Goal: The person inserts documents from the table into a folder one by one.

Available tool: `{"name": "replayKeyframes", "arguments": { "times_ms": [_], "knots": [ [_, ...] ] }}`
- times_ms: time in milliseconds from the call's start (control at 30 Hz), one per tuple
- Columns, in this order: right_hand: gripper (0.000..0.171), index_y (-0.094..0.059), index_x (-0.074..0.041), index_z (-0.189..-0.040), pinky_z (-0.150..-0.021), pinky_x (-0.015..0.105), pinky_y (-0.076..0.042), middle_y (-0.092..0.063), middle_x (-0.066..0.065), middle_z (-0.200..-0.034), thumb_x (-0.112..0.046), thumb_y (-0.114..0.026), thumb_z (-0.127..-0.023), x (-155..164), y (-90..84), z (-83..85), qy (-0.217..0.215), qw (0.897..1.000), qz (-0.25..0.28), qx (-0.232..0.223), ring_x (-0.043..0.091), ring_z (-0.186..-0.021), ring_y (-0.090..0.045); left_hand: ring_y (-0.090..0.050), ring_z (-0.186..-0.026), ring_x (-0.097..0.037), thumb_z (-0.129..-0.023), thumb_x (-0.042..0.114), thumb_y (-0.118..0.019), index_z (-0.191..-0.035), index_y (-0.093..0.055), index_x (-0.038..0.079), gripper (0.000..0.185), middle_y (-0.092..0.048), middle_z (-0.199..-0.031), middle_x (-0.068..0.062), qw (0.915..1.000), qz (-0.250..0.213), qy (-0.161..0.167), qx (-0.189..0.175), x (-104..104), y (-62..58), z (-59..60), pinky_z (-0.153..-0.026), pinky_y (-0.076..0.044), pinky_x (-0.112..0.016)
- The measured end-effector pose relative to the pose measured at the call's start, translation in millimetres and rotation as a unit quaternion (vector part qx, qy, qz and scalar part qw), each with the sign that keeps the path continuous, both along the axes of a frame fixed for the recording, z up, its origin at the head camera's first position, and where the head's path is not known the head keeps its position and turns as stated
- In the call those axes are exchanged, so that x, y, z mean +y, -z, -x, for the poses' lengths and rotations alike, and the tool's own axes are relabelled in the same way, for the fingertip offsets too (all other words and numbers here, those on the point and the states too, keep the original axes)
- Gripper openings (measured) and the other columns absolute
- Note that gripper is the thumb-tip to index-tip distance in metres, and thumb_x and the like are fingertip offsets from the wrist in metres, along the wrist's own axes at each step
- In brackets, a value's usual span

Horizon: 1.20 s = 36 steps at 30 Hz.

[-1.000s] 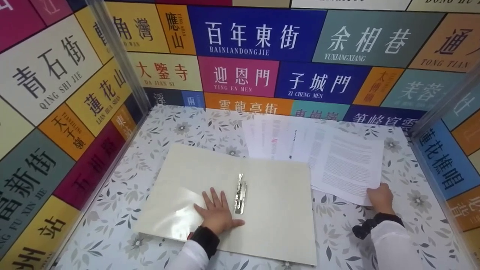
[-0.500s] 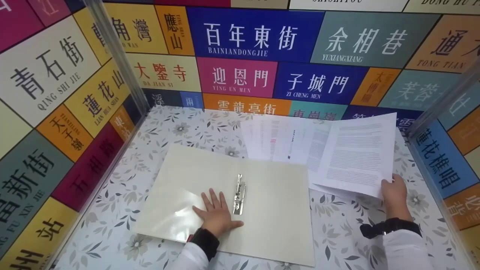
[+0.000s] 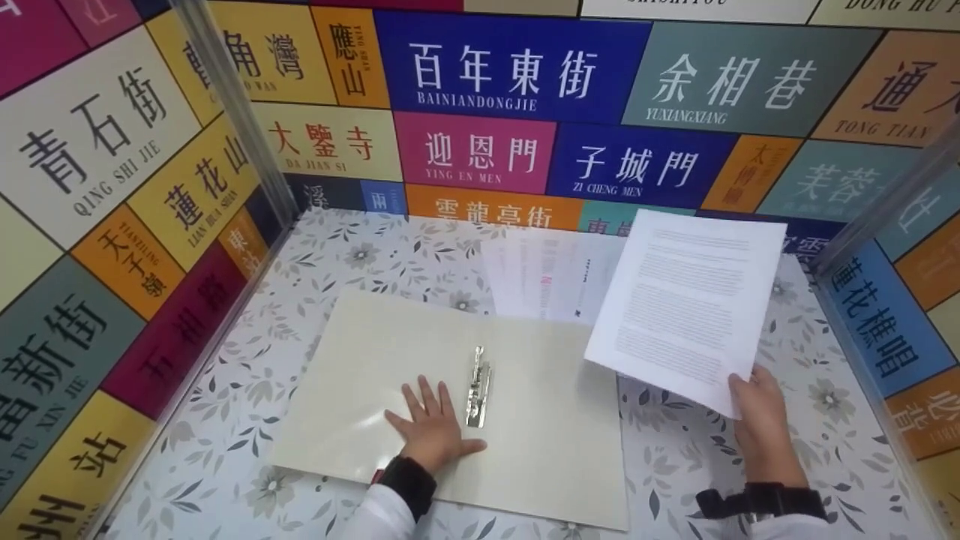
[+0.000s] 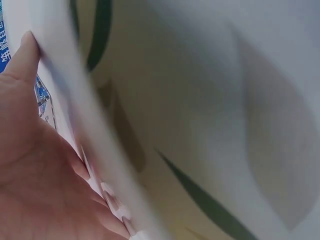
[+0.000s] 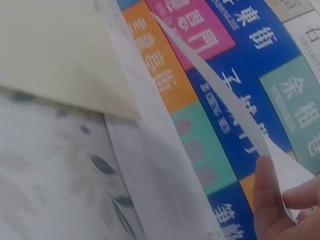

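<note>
Right hand (image 3: pixel 757 409): thumb and fingers pinch the near corner of a printed sheet (image 3: pixel 686 304), which is lifted off the table and tilted, its left edge hanging over the right side of the folder. In the right wrist view the same sheet (image 5: pixel 225 107) shows edge-on, curving up from the fingertips (image 5: pixel 265 200).

Left hand (image 3: pixel 433 427): fingers straight and spread, palm pressed flat on the folder's left leaf, just beside the metal clip (image 3: pixel 478 386). It holds nothing.

Folder (image 3: pixel 555 442): cream, lying open and flat on the table, both leaves bare. No paper is held under the clip at the centre fold.

Paper stack (image 3: pixel 551 274): several printed pages fanned out on the table behind the folder, partly covered by the lifted sheet.

Table (image 3: pixel 225 457): grey leaf-and-flower covering.

Walls (image 3: pixel 480 75): coloured panels with street names on three sides.
</note>
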State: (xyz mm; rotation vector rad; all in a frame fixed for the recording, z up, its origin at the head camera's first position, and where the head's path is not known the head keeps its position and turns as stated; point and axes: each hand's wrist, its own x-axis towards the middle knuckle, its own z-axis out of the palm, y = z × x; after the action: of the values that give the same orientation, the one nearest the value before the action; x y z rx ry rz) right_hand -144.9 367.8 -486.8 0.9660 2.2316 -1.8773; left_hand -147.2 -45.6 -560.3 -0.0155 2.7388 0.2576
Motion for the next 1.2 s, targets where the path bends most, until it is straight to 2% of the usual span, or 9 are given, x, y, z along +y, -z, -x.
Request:
{"name": "replayKeyframes", "arguments": {
  "times_ms": [133,233,300,367,433,500,733,1000,1200],
  "knots": [
    [0.061,-0.002,-0.003,-0.155,-0.098,0.022,-0.044,-0.016,0.024,-0.159,-0.018,-0.031,-0.103,-33,15.8,-15.1,-0.048,0.998,0.032,0.0,0.036,-0.143,-0.026,0.004,-0.144,-0.052,-0.065,0.076,-0.066,-0.155,-0.014,0.006,0.126,0.002,-0.16,-0.027,1.0,0.0,-0.002,0.004,0,-2.0,-0.6,-0.104,-0.005,-0.079],
    [0.06,-0.005,0.001,-0.154,-0.085,0.016,-0.047,-0.021,0.029,-0.155,-0.015,-0.032,-0.103,-54,30.7,-26.9,-0.077,0.997,0.031,-0.004,0.039,-0.139,-0.032,0.004,-0.145,-0.051,-0.065,0.077,-0.066,-0.155,-0.014,0.006,0.126,0.002,-0.16,-0.027,1.0,0.002,-0.001,0.0,1,-2.7,-1.5,-0.105,-0.006,-0.079],
    [0.058,-0.009,0.002,-0.153,-0.09,0.022,-0.049,-0.025,0.029,-0.153,-0.014,-0.032,-0.103,-68,40.3,-33.2,-0.094,0.995,0.017,-0.019,0.04,-0.136,-0.036,0.004,-0.145,-0.051,-0.065,0.078,-0.065,-0.155,-0.013,0.007,0.126,0.003,-0.16,-0.026,1.0,0.006,-0.001,-0.003,1,-2.5,-1.9,-0.106,-0.006,-0.078],
    [0.058,-0.011,0.004,-0.152,-0.101,0.035,-0.046,-0.026,0.03,-0.152,-0.015,-0.033,-0.103,-83,49.8,-37.6,-0.11,0.993,0.008,-0.029,0.041,-0.136,-0.036,0.004,-0.145,-0.051,-0.065,0.078,-0.064,-0.156,-0.012,0.007,0.126,0.003,-0.16,-0.025,0.9999,0.011,-0.003,-0.004,1,-2.5,-2.3,-0.106,-0.006,-0.078],
    [0.058,-0.012,0.004,-0.152,-0.11,0.046,-0.037,-0.026,0.029,-0.152,-0.016,-0.034,-0.102,-96,58.9,-40.7,-0.123,0.992,0.004,-0.04,0.042,-0.138,-0.034,0.005,-0.145,-0.05,-0.064,0.078,-0.064,-0.156,-0.012,0.008,0.127,0.004,-0.16,-0.025,0.9999,0.014,-0.006,-0.003,0,-2.9,-2.5,-0.106,-0.005,-0.078],
    [0.058,-0.012,0.006,-0.151,-0.115,0.052,-0.027,-0.023,0.03,-0.153,-0.015,-0.034,-0.101,-107,67.5,-43.9,-0.127,0.991,0.006,-0.043,0.044,-0.141,-0.028,0.005,-0.145,-0.05,-0.064,0.079,-0.063,-0.156,-0.011,0.008,0.127,0.005,-0.16,-0.025,0.9998,0.016,-0.006,-0.005,-1,-3.5,-2.7,-0.106,-0.004,-0.078],
    [0.057,-0.016,0.011,-0.149,-0.118,0.053,-0.015,-0.019,0.032,-0.154,-0.011,-0.034,-0.1,-124,87.7,-54.0,-0.113,0.991,0.007,-0.072,0.044,-0.144,-0.016,0.002,-0.145,-0.05,-0.065,0.081,-0.061,-0.156,-0.012,0.009,0.126,0.002,-0.16,-0.024,0.9993,0.036,0.008,-0.007,-1,-4.3,-2.2,-0.106,-0.009,-0.077],
    [0.056,-0.016,0.009,-0.149,-0.118,0.053,-0.016,-0.019,0.031,-0.154,-0.01,-0.034,-0.099,-125,91.1,-55.2,-0.104,0.992,0.003,-0.078,0.044,-0.144,-0.015,0.001,-0.145,-0.049,-0.065,0.085,-0.055,-0.156,-0.012,0.011,0.125,0.002,-0.161,-0.023,0.9993,0.035,0.015,-0.001,-3,-1.4,-3.0,-0.107,-0.01,-0.077],
    [0.055,-0.019,0.01,-0.148,-0.118,0.052,-0.015,-0.02,0.03,-0.154,-0.008,-0.033,-0.097,-127,93.0,-55.5,-0.107,0.991,-0.007,-0.075,0.044,-0.144,-0.015,-0.003,-0.146,-0.049,-0.07,0.082,-0.054,-0.156,-0.014,0.012,0.117,-0.001,-0.161,-0.022,0.9996,0.01,0.024,-0.006,-11,-2.3,-2.6,-0.106,-0.016,-0.076]
  ]
}}
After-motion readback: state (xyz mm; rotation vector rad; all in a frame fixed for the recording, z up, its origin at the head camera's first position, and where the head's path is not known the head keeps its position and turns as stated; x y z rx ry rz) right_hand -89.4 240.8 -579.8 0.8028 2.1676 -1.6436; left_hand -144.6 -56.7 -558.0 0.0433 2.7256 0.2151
